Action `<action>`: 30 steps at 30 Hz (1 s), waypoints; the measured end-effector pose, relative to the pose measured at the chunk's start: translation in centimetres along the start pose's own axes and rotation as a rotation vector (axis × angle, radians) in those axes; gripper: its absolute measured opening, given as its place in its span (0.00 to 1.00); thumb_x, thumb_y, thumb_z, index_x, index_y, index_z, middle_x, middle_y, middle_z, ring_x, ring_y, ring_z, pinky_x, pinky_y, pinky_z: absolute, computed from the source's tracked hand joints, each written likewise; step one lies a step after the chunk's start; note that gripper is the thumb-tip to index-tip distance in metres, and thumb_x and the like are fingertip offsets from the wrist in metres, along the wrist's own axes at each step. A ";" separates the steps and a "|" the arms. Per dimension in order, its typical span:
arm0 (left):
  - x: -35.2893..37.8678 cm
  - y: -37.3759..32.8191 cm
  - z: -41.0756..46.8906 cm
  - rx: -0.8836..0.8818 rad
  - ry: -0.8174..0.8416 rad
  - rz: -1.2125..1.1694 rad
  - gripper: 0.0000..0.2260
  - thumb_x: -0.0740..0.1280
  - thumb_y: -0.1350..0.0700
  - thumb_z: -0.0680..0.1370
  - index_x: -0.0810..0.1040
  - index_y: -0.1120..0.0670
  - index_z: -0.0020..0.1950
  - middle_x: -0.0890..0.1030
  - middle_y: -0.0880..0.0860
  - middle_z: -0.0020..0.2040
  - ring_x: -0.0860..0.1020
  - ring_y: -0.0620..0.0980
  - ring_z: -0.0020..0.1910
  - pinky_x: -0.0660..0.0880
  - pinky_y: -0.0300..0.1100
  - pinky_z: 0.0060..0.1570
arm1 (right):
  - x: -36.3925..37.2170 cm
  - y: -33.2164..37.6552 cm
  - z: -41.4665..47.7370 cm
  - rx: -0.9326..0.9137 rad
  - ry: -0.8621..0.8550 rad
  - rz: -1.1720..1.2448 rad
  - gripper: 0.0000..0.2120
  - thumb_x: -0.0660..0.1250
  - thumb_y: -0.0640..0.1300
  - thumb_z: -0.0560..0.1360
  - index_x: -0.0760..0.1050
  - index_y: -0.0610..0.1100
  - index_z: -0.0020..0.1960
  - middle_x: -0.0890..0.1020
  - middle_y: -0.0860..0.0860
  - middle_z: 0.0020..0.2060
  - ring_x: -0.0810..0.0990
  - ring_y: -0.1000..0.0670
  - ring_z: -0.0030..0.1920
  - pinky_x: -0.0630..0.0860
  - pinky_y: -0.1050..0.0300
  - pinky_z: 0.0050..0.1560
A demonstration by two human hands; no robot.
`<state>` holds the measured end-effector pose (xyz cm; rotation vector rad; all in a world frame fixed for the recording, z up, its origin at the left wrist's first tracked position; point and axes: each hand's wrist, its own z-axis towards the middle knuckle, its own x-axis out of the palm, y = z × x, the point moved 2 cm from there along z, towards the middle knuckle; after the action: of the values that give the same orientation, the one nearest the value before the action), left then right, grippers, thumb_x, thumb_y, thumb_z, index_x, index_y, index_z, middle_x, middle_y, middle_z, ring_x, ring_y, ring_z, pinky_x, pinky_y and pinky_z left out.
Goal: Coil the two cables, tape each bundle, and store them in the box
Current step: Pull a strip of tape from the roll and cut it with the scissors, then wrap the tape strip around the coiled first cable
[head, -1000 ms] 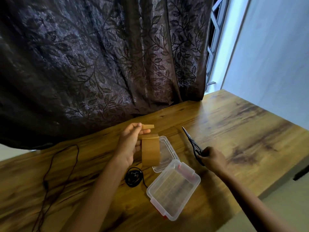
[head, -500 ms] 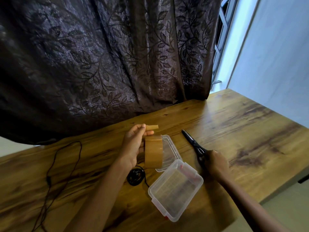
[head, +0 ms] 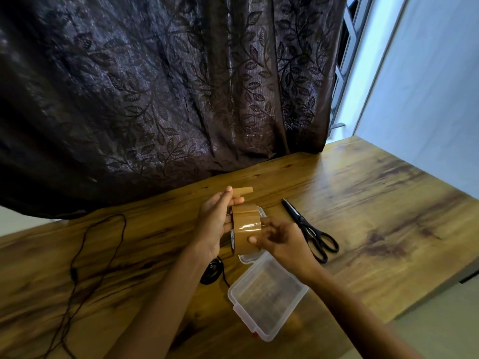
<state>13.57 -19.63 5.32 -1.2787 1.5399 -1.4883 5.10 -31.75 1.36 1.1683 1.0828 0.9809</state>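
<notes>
My left hand [head: 213, 221] holds a brown tape roll [head: 245, 229] upright above the table, and a cut strip of tape [head: 243, 190] sticks to its fingertips. My right hand [head: 278, 240] touches the roll's front face with its fingers spread. Below the hands, a small coiled black cable [head: 211, 272] lies on the wood, partly hidden by my left forearm. A long loose black cable [head: 77, 265] trails across the left of the table. The clear plastic box [head: 267, 294] lies open beside the coil, its lid mostly hidden behind the roll.
Black scissors [head: 308, 229] lie shut on the wooden table [head: 375, 203] to the right of my hands. A dark leaf-patterned curtain [head: 155, 99] hangs along the table's far edge. The table's right edge drops off near the wall.
My right hand has let go of the scissors, which now lie on the table, and has moved left onto the tape roll. My left hand still holds the roll and strip.
</notes>
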 end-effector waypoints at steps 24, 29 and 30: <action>-2.6 0.9 -0.5 -0.063 -0.139 0.050 0.04 0.61 0.53 0.79 0.74 0.49 0.48 0.78 0.47 0.49 0.80 0.50 0.51 0.77 0.44 0.52 | -7.0 -5.8 3.5 -0.017 -0.186 -1.093 0.11 0.68 0.42 0.73 0.79 0.43 0.55 0.84 0.45 0.45 0.83 0.46 0.43 0.80 0.51 0.44; -3.1 1.1 -0.8 -0.067 -0.141 0.048 0.05 0.60 0.55 0.79 0.75 0.50 0.47 0.79 0.48 0.47 0.80 0.49 0.49 0.76 0.45 0.52 | -6.0 -5.5 3.7 -0.031 -0.136 -1.173 0.12 0.66 0.45 0.75 0.79 0.39 0.53 0.84 0.44 0.45 0.83 0.45 0.42 0.79 0.56 0.42; -3.3 1.1 -0.9 -0.067 -0.141 0.049 0.05 0.60 0.55 0.79 0.76 0.51 0.47 0.80 0.48 0.47 0.80 0.49 0.48 0.76 0.45 0.52 | -5.8 -5.3 3.8 -0.018 -0.121 -1.179 0.12 0.66 0.45 0.75 0.79 0.38 0.53 0.84 0.43 0.44 0.83 0.44 0.42 0.80 0.53 0.43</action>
<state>13.55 -16.40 3.79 -1.3448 1.5281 -1.2972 7.72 -38.88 -2.94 0.3860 1.3690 -0.0097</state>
